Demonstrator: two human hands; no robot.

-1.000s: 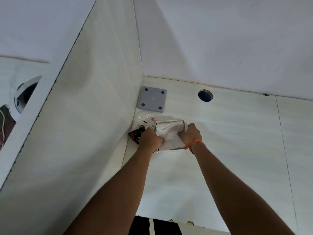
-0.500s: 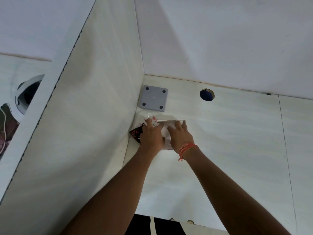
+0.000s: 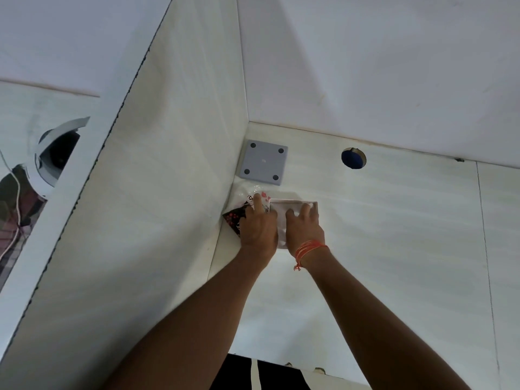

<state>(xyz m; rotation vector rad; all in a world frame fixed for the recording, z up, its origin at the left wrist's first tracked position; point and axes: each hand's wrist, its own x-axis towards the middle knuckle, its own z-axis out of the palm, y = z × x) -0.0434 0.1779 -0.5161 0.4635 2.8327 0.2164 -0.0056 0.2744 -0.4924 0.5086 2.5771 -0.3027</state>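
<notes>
Left hand (image 3: 259,225): lies flat on a printed plastic packet (image 3: 233,218), index finger stretched forward.
Right hand (image 3: 304,227): presses flat on a white folded cloth (image 3: 292,205), just beside the left hand.
Cloth: lies in the corner, partly over the packet.
Wrist: orange thread bracelet (image 3: 309,248) on the right arm.
Corner: grey square plate (image 3: 263,161) with four dark dots, near the packet.
Round hole (image 3: 353,158): right of the plate, blue inside.

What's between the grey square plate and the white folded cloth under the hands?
A crinkled clear wrapper with red print lies between the grey plate and the white cloth, the left hand touching it. Head view shows it.
</notes>
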